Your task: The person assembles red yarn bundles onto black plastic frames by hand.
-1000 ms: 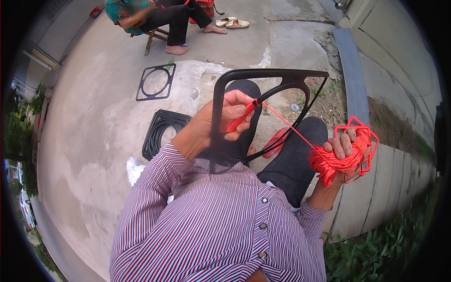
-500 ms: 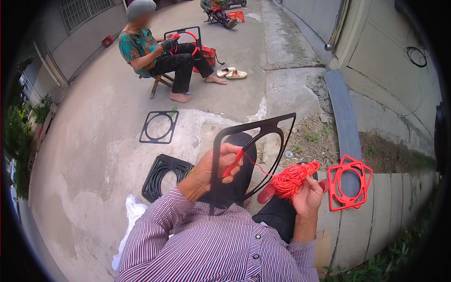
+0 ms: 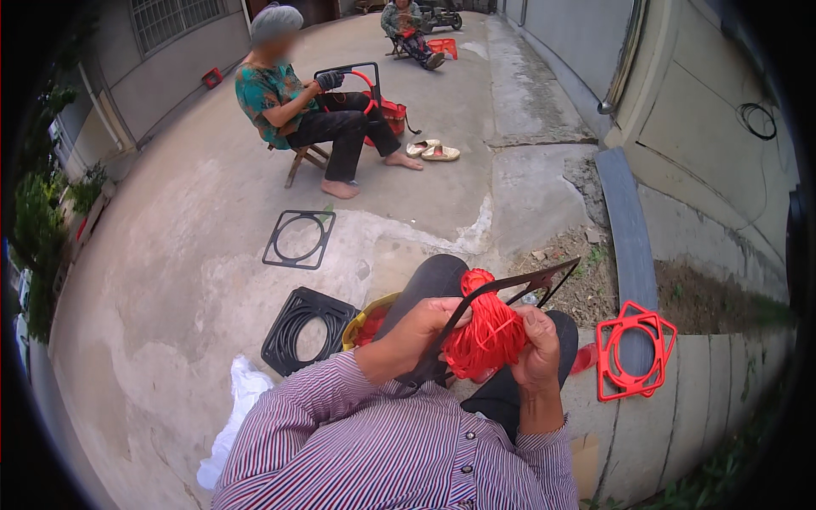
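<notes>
A square black frame (image 3: 521, 279) stands tilted, nearly edge-on, in front of my body. My left hand (image 3: 427, 330) is closed at its near side, fingertips against a thick bundle of red cord (image 3: 486, 333). The frame's inner ring and the exact grip there are mostly hidden. On the bundle's right side, my right hand (image 3: 537, 350) closes thumb and fingers on the strands. The bundle hangs between both hands, over my lap, with the frame's top edge crossing it.
Stacked black frames (image 3: 310, 331) lie at left by a yellow-rimmed container (image 3: 350, 333) and white cloth (image 3: 237, 408). One black frame (image 3: 299, 240) lies farther off; red frames (image 3: 633, 350) lie right. A seated person (image 3: 285, 98) works ahead, another (image 3: 408, 30) beyond.
The cord bundle has moved left against the frame, and my hands have come closer together. The frame has turned nearly edge-on. The nearer person's gloved hand has lifted.
</notes>
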`<state>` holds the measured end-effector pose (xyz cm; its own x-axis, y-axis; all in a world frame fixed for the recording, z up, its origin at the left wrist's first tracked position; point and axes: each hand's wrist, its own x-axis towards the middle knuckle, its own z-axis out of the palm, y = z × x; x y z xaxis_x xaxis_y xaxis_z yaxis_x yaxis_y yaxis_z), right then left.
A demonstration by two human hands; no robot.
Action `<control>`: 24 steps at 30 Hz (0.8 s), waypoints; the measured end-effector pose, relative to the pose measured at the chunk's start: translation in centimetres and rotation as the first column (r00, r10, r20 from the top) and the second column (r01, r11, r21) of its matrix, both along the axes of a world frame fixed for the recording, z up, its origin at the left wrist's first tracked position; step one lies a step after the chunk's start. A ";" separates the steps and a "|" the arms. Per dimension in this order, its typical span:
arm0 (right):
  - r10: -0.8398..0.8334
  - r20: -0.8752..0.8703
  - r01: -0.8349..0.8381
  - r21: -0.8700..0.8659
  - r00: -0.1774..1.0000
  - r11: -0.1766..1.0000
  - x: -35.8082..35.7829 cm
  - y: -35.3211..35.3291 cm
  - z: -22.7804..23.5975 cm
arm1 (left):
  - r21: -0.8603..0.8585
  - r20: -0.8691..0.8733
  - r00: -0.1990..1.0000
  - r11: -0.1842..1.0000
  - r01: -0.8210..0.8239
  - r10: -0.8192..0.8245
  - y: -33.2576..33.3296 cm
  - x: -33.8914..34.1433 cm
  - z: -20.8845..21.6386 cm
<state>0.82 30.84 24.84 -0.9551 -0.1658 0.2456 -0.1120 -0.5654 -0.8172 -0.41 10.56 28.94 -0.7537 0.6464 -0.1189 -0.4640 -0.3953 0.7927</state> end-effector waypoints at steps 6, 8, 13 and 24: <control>0.422 0.080 -0.332 -0.494 0.903 0.804 0.2 -2.6 -0.4 | 0.526 0.266 0.934 0.848 0.066 -0.238 1.1 0.7 -1.9; 0.416 0.134 -0.259 -0.604 0.900 0.754 -0.5 -2.4 0.8 | 0.344 0.303 0.949 0.939 -0.021 -0.090 0.8 0.7 -1.7; -0.020 0.319 0.185 -0.498 0.948 0.847 -2.8 0.1 -3.6 | 0.120 0.045 0.998 0.992 0.041 -0.047 -0.7 -0.1 -0.2; 0.170 -0.343 -0.353 -0.595 0.924 0.722 2.6 4.3 1.6 | 0.148 0.062 0.982 0.971 -0.188 0.181 -3.3 -2.6 -1.9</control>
<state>3.43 35.13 26.48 -0.7881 -0.1171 0.6043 -0.0238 -0.9752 -0.2200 -3.03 7.22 27.06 -0.8574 0.5101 -0.0681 -0.4074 -0.5920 0.6954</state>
